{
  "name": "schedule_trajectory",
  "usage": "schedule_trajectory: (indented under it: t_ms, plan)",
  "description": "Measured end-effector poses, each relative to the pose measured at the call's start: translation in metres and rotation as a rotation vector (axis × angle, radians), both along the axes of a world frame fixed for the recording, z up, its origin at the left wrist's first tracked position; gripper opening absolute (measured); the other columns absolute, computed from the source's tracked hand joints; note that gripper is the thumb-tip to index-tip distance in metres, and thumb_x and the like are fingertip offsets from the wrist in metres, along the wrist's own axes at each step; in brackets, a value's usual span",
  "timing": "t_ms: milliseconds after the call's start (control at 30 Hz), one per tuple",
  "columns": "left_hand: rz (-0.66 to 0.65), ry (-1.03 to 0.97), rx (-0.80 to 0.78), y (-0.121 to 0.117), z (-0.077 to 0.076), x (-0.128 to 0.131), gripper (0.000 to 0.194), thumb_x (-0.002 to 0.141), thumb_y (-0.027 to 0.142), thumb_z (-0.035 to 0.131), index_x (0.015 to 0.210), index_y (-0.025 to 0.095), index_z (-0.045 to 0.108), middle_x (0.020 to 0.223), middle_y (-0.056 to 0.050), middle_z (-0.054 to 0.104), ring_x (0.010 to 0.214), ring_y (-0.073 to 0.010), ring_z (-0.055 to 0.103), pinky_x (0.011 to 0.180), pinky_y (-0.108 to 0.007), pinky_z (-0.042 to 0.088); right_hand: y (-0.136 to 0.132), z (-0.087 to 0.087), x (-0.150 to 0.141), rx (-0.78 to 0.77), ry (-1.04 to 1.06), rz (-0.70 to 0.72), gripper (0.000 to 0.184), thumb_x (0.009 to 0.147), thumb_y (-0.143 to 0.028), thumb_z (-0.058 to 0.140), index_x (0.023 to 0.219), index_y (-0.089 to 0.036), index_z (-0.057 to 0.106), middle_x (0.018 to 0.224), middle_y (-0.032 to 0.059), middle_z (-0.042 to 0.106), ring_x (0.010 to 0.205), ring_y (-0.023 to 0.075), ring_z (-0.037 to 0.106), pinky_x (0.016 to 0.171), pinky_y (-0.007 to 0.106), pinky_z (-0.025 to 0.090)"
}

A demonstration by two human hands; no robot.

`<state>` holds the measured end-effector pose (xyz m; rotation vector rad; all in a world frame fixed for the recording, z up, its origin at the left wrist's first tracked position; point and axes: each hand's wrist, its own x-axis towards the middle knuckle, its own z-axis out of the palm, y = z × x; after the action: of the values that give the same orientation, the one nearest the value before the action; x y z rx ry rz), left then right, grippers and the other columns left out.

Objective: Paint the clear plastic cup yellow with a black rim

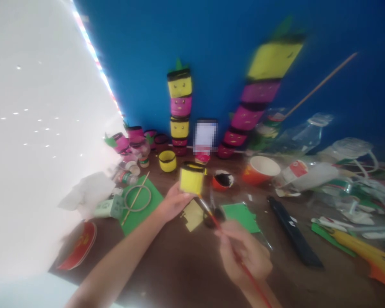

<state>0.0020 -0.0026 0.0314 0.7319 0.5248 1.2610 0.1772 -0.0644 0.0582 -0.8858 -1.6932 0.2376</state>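
Note:
My left hand (175, 202) holds a small yellow cup (191, 180) with a black rim by its underside. In my right hand (242, 248) is a red-handled paintbrush (213, 217), gripped like a pen. Its tip reaches the lower right edge of the yellow cup; whether it touches cannot be made out. Below the cup lies a cut piece of cream paper (193, 216). Just behind and to the right stands a small red cup with dark paint (223, 179) inside. A yellow ring-shaped cup (167, 161) with a dark rim sits behind my left hand.
Stacks of yellow and pink cups (180, 105) with drawn faces stand against the blue wall. Green sheets (242, 217), a tape roll (137, 198), a black utility knife (293, 233) and an orange paper cup (261, 170) surround my hands. Plastic bottles (303, 134) crowd the right.

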Motion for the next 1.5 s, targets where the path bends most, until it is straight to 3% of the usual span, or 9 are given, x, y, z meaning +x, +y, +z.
schedule_trajectory:
  t_ms: [400,567,833,1067,1300,1500]
  plan:
    - [0.0,-0.005,0.004,0.0002,-0.0021,-0.0004,0.04,0.065,0.018,0.068,0.105,0.017,0.06,0.101,-0.006,0.066,0.094,-0.0186,0.061,0.095,-0.037,0.039,-0.002,0.001,-0.001,0.024,-0.003,-0.009,0.018,0.072,-0.005,0.054,0.083,-0.019,0.056,0.068,0.0007,0.065,0.061,0.013,0.065,0.06,0.023,0.055]
    - [0.001,0.013,-0.005,0.0005,-0.0028,-0.0004,0.04,0.065,0.02,0.069,0.103,0.016,0.06,0.099,-0.006,0.067,0.095,-0.0202,0.061,0.096,-0.039,0.038,-0.0022,0.0007,-0.0018,0.005,0.005,0.0,0.018,0.072,-0.006,0.055,0.084,-0.02,0.055,0.07,0.0005,0.065,0.055,0.0115,0.063,0.051,0.021,0.053]
    - [0.005,0.009,-0.019,0.0004,-0.0005,-0.0004,0.044,0.064,0.02,0.07,0.106,0.016,0.059,0.103,-0.007,0.066,0.103,-0.0225,0.059,0.102,-0.041,0.033,-0.0009,0.0041,-0.0001,0.017,-0.009,-0.029,0.014,0.073,-0.008,0.055,0.081,-0.02,0.056,0.065,0.0005,0.065,0.055,0.0127,0.063,0.054,0.023,0.054]
    - [-0.002,0.005,-0.003,-0.0002,0.0007,-0.0007,0.042,0.065,0.02,0.068,0.106,0.017,0.06,0.107,-0.007,0.065,0.107,-0.0227,0.057,0.102,-0.04,0.034,-0.0078,-0.0031,0.0004,-0.105,0.149,-0.057,0.014,0.077,-0.009,0.054,0.087,-0.018,0.057,0.072,0.0039,0.068,0.064,0.0156,0.067,0.059,0.026,0.057]
    - [-0.012,0.012,0.014,-0.0005,-0.0029,-0.0009,0.041,0.067,0.02,0.066,0.108,0.017,0.059,0.104,-0.006,0.066,0.101,-0.0208,0.059,0.101,-0.04,0.036,-0.0033,0.0029,0.0004,-0.04,-0.001,-0.053,0.013,0.075,-0.01,0.055,0.083,-0.02,0.057,0.068,0.0013,0.067,0.058,0.0137,0.065,0.055,0.022,0.055]
    - [0.009,0.035,-0.025,0.0003,-0.004,-0.0019,0.043,0.064,0.021,0.069,0.106,0.018,0.059,0.104,-0.006,0.066,0.101,-0.0206,0.059,0.098,-0.038,0.038,-0.0037,0.0016,0.0006,-0.024,0.017,-0.025,0.014,0.074,-0.01,0.055,0.082,-0.02,0.056,0.066,0.0005,0.066,0.055,0.0132,0.064,0.049,0.021,0.054]
